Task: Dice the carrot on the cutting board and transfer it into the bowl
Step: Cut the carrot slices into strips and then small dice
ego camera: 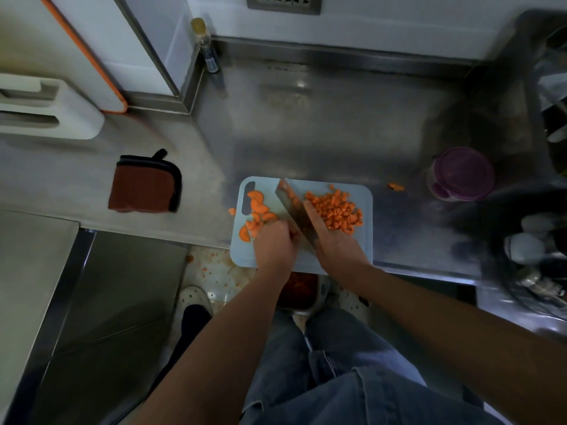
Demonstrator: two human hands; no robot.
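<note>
I see the carrot in two forms on the pale cutting board (365, 194). Flat orange half-moon slices (256, 216) lie at mixed angles just beyond the left hand (274, 243), whose curled fingers hold some beside the blade. A heap of small dice (336, 211) sits beyond the right hand (336, 246), which grips the cleaver (294, 207); its blade runs diagonally away and leftward.

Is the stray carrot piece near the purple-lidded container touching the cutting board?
Apart. The head view shows the stray carrot piece lying on the bare steel counter, a clear gap right of the cutting board.
</note>
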